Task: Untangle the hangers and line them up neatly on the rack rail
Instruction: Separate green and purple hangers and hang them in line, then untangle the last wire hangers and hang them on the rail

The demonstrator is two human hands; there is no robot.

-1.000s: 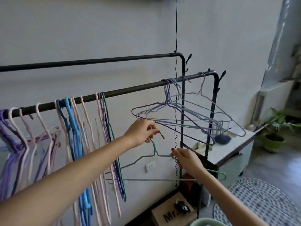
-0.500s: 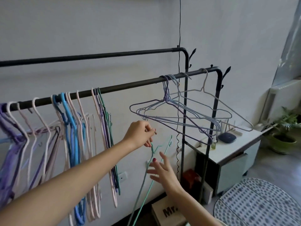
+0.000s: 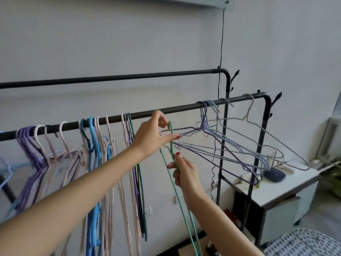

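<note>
Your left hand (image 3: 153, 134) pinches the thin green wire hanger (image 3: 170, 137) near its curved hook, just below the matte black rail (image 3: 184, 109); your right hand (image 3: 184, 172) grips its neck. Its lower bar runs off-frame.

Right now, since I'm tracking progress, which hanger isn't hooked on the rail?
The green wire hanger, held by both hands; every other hanger hooks the front rail.

Two black rails (image 3: 110, 79) run across the wall, one behind the other. One green hanger (image 3: 170, 145) is off the front rail; a second green one (image 3: 141, 182) hangs on it beside two blue ones (image 3: 94, 145). Two hands (image 3: 153, 133) show; the purple, pink and tangled lilac hangers overlap too much to count.
</note>
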